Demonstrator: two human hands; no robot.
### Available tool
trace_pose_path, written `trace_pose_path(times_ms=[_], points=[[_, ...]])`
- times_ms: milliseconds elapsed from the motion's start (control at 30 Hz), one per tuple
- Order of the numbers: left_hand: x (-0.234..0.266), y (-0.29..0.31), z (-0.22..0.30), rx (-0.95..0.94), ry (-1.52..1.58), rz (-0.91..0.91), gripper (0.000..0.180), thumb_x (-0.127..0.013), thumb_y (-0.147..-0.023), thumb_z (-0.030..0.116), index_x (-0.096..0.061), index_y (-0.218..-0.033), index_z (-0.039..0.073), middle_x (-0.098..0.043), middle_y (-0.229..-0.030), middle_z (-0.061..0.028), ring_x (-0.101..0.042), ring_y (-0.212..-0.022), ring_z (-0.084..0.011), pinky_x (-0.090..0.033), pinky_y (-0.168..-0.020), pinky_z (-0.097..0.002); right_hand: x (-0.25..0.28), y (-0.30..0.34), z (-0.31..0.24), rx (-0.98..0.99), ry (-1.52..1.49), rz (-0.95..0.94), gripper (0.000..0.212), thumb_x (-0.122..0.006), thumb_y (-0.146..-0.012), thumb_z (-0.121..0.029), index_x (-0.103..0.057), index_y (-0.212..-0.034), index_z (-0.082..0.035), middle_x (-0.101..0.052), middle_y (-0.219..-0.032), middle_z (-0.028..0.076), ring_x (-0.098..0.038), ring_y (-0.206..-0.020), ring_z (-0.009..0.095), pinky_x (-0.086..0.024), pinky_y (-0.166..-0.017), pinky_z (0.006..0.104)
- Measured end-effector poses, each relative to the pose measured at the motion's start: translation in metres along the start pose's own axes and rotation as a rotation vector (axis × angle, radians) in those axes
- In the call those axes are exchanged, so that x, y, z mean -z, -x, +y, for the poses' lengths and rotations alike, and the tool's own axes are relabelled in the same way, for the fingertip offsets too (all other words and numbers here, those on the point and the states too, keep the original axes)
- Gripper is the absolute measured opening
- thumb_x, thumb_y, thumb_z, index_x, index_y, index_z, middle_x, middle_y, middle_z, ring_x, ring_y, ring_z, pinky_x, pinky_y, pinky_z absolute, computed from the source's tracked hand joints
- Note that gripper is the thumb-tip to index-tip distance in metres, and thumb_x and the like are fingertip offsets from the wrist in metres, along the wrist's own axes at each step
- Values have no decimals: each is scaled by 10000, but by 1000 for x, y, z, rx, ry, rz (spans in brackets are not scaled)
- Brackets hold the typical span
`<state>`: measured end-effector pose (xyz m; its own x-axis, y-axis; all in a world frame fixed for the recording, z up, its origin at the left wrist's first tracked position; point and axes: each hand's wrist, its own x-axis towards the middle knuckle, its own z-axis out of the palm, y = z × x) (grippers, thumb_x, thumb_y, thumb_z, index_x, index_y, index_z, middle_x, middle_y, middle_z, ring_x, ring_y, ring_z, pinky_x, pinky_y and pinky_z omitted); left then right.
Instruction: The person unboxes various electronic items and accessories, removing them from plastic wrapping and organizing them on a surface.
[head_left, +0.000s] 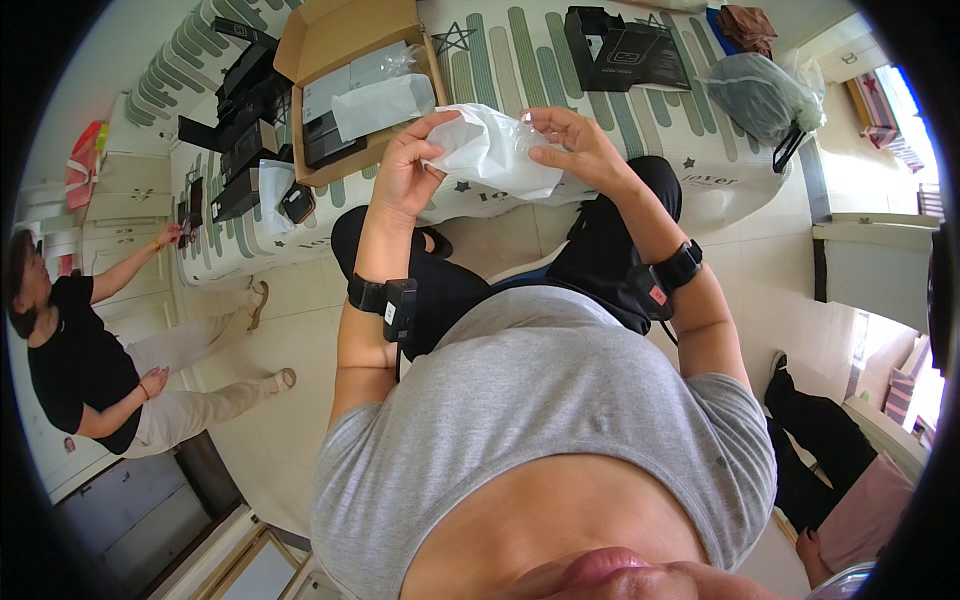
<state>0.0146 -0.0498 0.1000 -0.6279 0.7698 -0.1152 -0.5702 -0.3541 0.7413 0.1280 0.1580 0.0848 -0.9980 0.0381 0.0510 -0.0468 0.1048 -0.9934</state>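
Between my hands, just above the near edge of the bed, hangs a crumpled white plastic bag (pixel 495 150). My left hand (pixel 408 165) is closed on its left end, thumb and fingers pinching the material. Its right side looks thinner and see-through, and there my right hand (pixel 580 150) grips the edge between thumb and fingers. Whether anything lies inside the bag cannot be made out. Behind my left hand stands an open cardboard box (pixel 297 135) holding grey-white boxes, a dark item and a white plastic sleeve (pixel 383 105).
Several black boxes (pixel 245 150) lie on the bed's left side. A black package (pixel 625 50) and a bagged dark bundle (pixel 755 95) are farther right on the patterned cover (pixel 500 60). A person (pixel 90 370) stands at left, reaching toward the bed. Another person's legs (pixel 820 430) show at right.
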Motion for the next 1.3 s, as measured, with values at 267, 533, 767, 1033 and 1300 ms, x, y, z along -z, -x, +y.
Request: trace_pose_path(times_ms=[267,533,767,1033,1300], points=[[-12,3,-7,-59,-232,172,347,-482,-655,-62,-561,-987,-3,-570,-903,-82,-541,-733,-114,-443,-634,-211,-11,-6,7,220,37,442,100,-601,-732,-61,-628,-801,6,-597,-719,21,-518,-661,66,-414,-613,202],[-11,1,-18,-311,-786,200,366,-463,-642,-73,-559,-992,-25,-552,-930,-32,-496,-714,-60,-397,-592,-173,2,1,-10,131,-112,532,107,-570,-741,-15,-606,-833,24,-562,-658,2,-468,-568,30,-371,-508,156],[-19,4,-12,-429,-911,93,433,-456,-636,-100,-524,-1054,-7,-504,-1084,-62,-531,-875,-123,-422,-716,-203,21,2,-21,191,-216,546,99,-525,-746,5,-586,-822,-13,-553,-667,13,-436,-533,35,-346,-480,157],[-42,6,-25,-433,-1167,32,446,-469,-626,-84,-505,-1061,4,-504,-1068,-109,-535,-887,-203,-430,-728,-242,-29,-8,-30,458,664,99,139,-516,-686,-70,-596,-798,-51,-595,-768,110,-575,-651,288,-461,-572,371],[-45,10,-40,-298,-1071,-128,440,-440,-607,-98,-552,-1016,22,-538,-1045,-77,-538,-742,-126,-404,-591,-196,-29,-2,-29,-50,1136,-425,265,-548,-696,-277,-577,-810,-40,-592,-776,151,-588,-702,292,-464,-621,394]])
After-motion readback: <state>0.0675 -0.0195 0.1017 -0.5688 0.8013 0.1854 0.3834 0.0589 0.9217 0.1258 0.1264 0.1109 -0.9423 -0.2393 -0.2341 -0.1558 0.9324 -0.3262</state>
